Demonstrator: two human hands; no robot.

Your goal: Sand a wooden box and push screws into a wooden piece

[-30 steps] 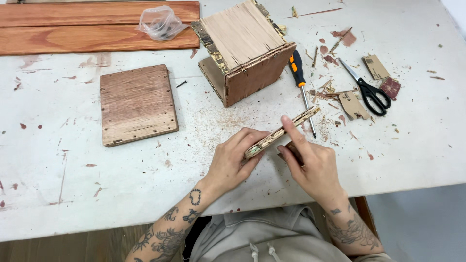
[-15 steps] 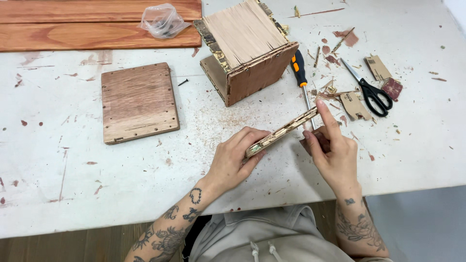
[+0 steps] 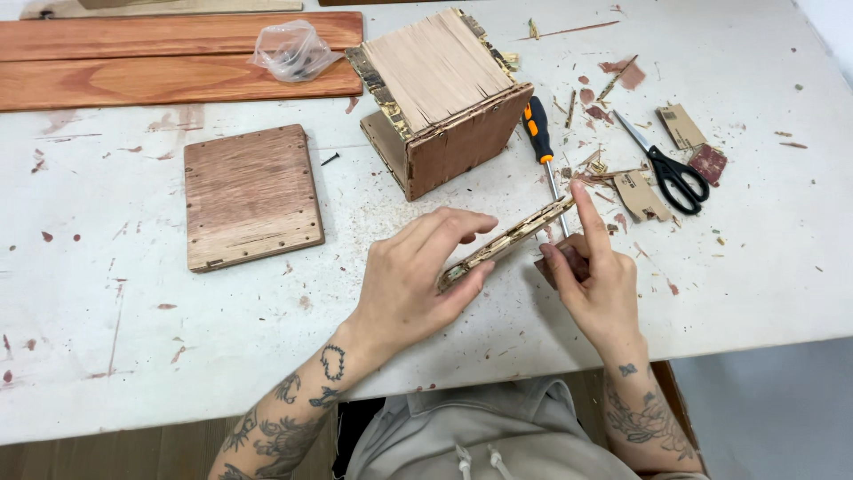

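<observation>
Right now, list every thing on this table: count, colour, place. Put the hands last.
wooden strip: one, pale and rough-edged, held between both hands near the table's front
wooden box: one, brown with a pale slatted top, tilted, centre back
square panel: one, brown, flat, left of the box
screwdriver: one, orange and black handle, right of the box
scissors: one pair, black handles, right side
planks: two, reddish brown, back left
plastic bag: one, clear, crumpled, on the planks
wood scraps: several, brown, around the scissors
table: one, white, stained
left hand: grips the strip's near end
right hand: forefinger on the strip's far end
</observation>
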